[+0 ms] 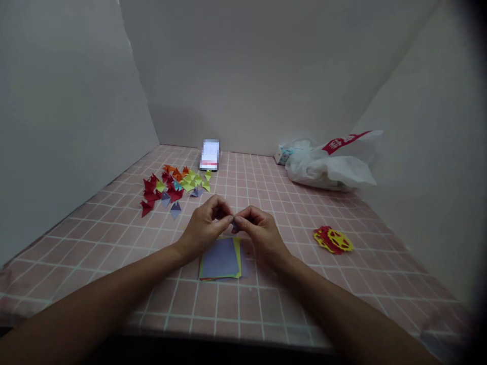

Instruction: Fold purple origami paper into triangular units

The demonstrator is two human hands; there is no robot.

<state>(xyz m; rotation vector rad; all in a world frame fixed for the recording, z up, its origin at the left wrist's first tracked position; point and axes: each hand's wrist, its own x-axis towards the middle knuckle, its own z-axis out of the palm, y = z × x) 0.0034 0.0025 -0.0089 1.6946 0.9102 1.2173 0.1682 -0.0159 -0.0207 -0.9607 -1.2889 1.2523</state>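
Note:
My left hand (205, 223) and my right hand (263, 233) meet over the middle of the table, thumbs and fingertips pinched together. Between them is a small piece of folded purple paper (235, 223), mostly hidden by the fingers. Just below the hands lies a stack of square paper sheets (219, 258), with a purple sheet on top and yellow and orange edges showing beneath. To the left of my left hand, folded paper cranes are spread in a loose group, among them a red crane (146, 207) and a purple crane (175, 210).
A phone (209, 154) with a lit, blurred screen stands at the back. A white plastic bag (327, 170) rests at the back right beside a small box (281, 154). Red and yellow paper cutouts (338, 240) lie right. Walls border the checked tablecloth (125, 263).

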